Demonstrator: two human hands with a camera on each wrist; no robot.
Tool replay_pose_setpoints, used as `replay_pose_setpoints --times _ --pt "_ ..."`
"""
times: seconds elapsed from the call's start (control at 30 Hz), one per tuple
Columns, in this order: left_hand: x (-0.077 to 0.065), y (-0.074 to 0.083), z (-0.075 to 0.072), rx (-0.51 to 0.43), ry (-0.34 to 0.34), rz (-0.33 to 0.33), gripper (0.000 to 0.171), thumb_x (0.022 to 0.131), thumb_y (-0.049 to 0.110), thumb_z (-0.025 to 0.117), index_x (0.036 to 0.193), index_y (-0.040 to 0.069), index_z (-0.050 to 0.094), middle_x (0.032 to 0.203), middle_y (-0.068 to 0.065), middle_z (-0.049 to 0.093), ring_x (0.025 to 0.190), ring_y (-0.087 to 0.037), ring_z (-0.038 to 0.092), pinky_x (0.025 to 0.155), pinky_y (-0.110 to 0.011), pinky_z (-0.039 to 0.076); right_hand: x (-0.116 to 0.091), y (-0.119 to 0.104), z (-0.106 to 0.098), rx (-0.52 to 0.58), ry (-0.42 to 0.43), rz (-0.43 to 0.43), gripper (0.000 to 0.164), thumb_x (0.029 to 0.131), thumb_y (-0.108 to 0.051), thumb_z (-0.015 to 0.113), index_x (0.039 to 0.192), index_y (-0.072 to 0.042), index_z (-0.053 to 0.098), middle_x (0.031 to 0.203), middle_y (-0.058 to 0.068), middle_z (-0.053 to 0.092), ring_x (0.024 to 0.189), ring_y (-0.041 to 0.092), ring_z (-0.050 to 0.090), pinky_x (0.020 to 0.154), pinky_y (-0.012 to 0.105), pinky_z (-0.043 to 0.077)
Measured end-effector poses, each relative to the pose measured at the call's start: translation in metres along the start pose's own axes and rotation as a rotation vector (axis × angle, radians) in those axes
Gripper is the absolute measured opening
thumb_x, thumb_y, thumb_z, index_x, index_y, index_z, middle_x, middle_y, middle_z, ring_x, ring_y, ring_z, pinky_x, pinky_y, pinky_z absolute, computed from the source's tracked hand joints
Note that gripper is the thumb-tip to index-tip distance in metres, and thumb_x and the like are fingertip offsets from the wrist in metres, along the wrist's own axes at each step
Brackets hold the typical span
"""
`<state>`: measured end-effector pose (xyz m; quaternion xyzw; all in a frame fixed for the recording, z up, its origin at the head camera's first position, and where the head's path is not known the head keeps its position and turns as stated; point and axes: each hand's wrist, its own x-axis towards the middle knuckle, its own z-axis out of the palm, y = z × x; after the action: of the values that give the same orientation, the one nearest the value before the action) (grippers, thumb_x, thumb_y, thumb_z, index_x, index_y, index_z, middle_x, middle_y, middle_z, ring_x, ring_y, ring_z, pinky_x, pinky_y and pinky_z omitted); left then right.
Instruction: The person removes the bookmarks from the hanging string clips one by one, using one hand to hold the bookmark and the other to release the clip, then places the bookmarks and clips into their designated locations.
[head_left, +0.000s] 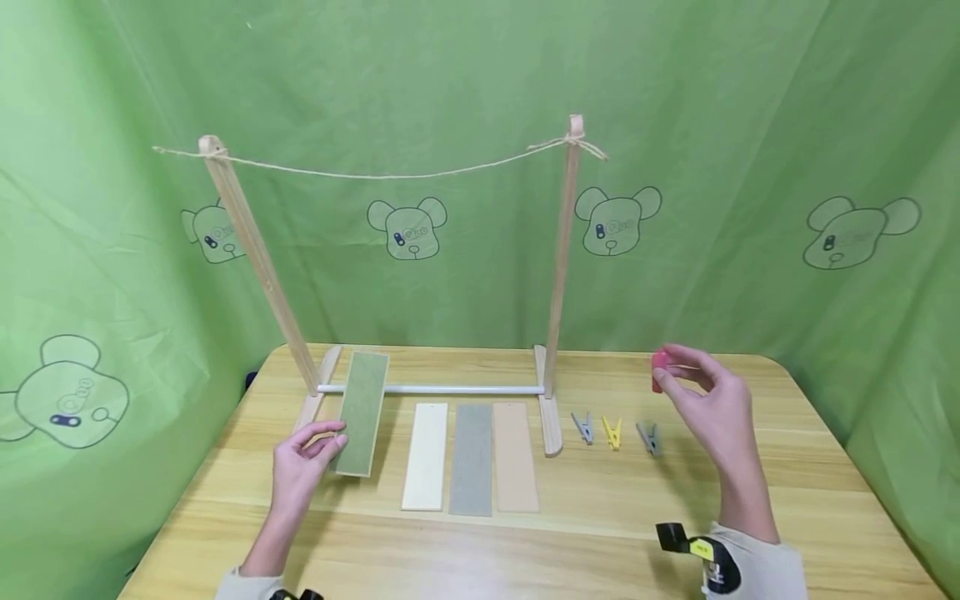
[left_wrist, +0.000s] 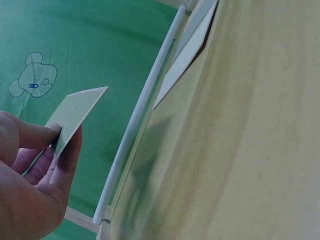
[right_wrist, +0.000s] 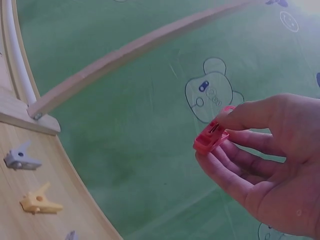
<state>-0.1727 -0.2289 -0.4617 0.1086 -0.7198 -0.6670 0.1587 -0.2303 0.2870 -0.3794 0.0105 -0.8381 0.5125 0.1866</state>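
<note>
My left hand (head_left: 302,467) pinches a green rectangular card (head_left: 363,414) by its left edge, held tilted up over the table; thumb and fingers grip its edge in the left wrist view. On the right, my right hand (head_left: 712,400) pinches a red clothespin (right_wrist: 212,136) between thumb and fingers, raised above the table. Below and left of that hand lie a grey-blue clothespin (head_left: 583,428), a yellow clothespin (head_left: 612,433) and another grey clothespin (head_left: 648,439). Flat in the middle of the table are a white card (head_left: 425,457), a grey card (head_left: 471,460) and a peach card (head_left: 515,457).
A wooden stand with a left post (head_left: 258,250) and a right post (head_left: 564,267) rises at the back. Sagging twine (head_left: 375,176) joins their tops, and a white rod (head_left: 457,389) joins their feet. Green curtain (head_left: 480,75) surrounds the wooden table (head_left: 600,533).
</note>
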Motion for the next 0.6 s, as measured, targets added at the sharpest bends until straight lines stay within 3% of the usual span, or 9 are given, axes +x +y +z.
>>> replay_pose_setpoints --times 0.13,0.4,0.6 --pt "-0.003 -0.006 0.000 -0.001 -0.011 -0.014 0.027 0.085 -0.012 0.075 0.111 -0.014 0.069 0.112 -0.021 0.073 0.086 -0.006 0.074 0.080 -0.021 0.061 0.000 0.009 -0.006 -0.058 0.006 0.028 0.043 0.096 -0.024 0.075 0.134 -0.005 0.066 0.111 -0.002 0.071 0.094 -0.006 0.063 0.072 0.008 0.054" --pt "-0.004 -0.011 -0.001 0.033 -0.025 -0.046 0.025 0.087 -0.009 0.075 0.111 -0.012 0.070 0.112 -0.015 0.074 0.085 -0.007 0.074 0.075 -0.020 0.061 0.004 0.023 -0.015 -0.098 0.011 0.068 0.043 0.096 -0.023 0.074 0.132 -0.001 0.066 0.105 -0.007 0.070 0.090 -0.009 0.062 0.071 0.006 0.052" --pt "-0.006 -0.014 0.001 0.077 -0.037 -0.097 0.026 0.086 -0.005 0.077 0.111 -0.009 0.072 0.117 -0.017 0.073 0.084 -0.009 0.074 0.067 -0.018 0.059 0.006 0.036 -0.020 -0.212 -0.016 0.120 0.044 0.097 -0.027 0.072 0.133 -0.003 0.066 0.114 0.017 0.072 0.087 -0.011 0.056 0.067 0.006 0.049"
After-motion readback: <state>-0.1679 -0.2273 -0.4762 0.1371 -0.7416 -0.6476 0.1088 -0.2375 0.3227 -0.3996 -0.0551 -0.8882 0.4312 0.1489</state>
